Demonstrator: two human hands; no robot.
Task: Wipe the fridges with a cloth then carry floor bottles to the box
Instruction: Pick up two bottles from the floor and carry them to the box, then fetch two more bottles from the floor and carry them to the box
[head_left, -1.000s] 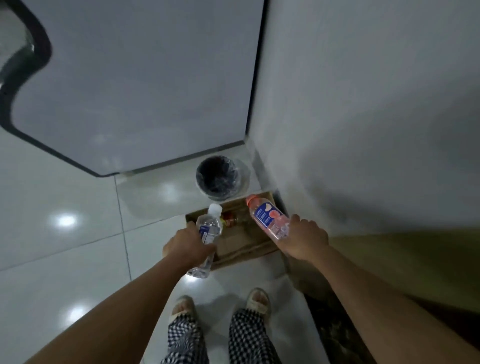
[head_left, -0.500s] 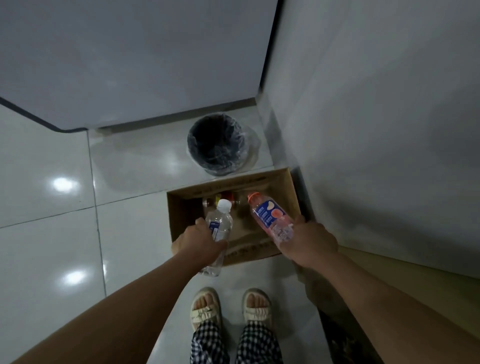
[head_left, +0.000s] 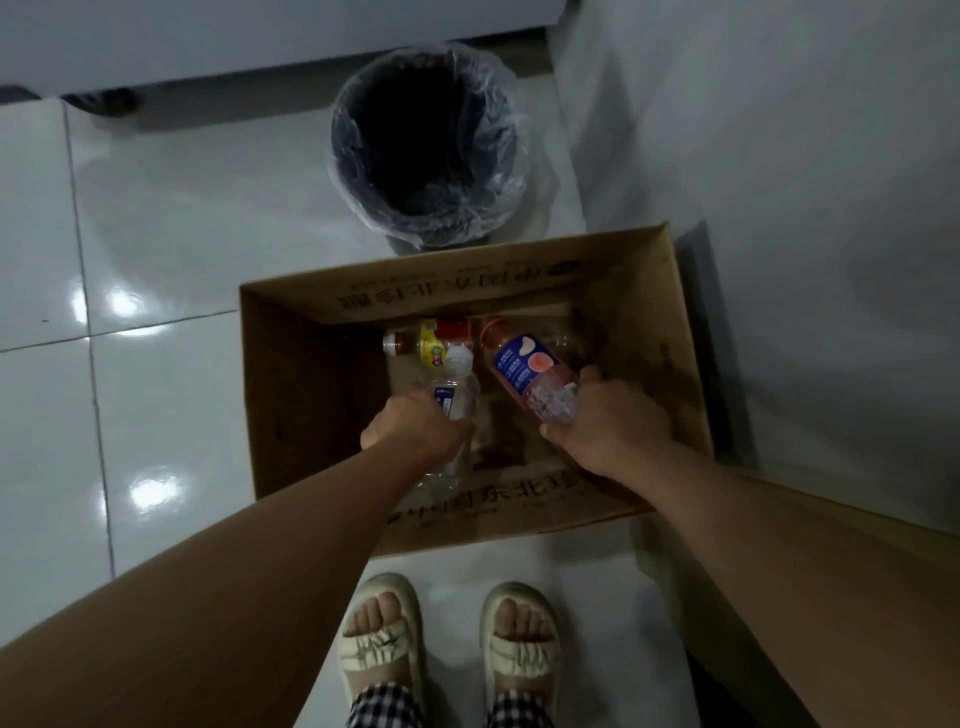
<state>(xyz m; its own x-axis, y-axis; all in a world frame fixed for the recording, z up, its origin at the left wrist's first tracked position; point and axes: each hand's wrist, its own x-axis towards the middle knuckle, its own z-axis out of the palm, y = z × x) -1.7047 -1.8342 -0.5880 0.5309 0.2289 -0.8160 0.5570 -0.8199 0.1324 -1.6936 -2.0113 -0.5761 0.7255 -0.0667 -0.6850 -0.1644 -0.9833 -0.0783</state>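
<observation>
An open cardboard box (head_left: 670, 322) sits on the tiled floor right in front of my feet. My left hand (head_left: 415, 431) is shut on a clear water bottle with a white cap (head_left: 457, 384), held over the box interior. My right hand (head_left: 608, 426) grips a pink-capped bottle with a blue label (head_left: 519, 364), tilted cap-forward above the box. A bottle with a yellow and red label (head_left: 431, 343) lies at the far inner side of the box.
A black waste bin lined with a clear bag (head_left: 428, 145) stands just behind the box. A grey fridge wall (head_left: 779, 156) rises on the right, and another white fridge (head_left: 208, 36) stands at the back. Glossy floor tiles (head_left: 130, 312) spread to the left.
My view has dropped and moved closer to the box. Both hands have carried their bottles forward and lower, now over the open box interior.
</observation>
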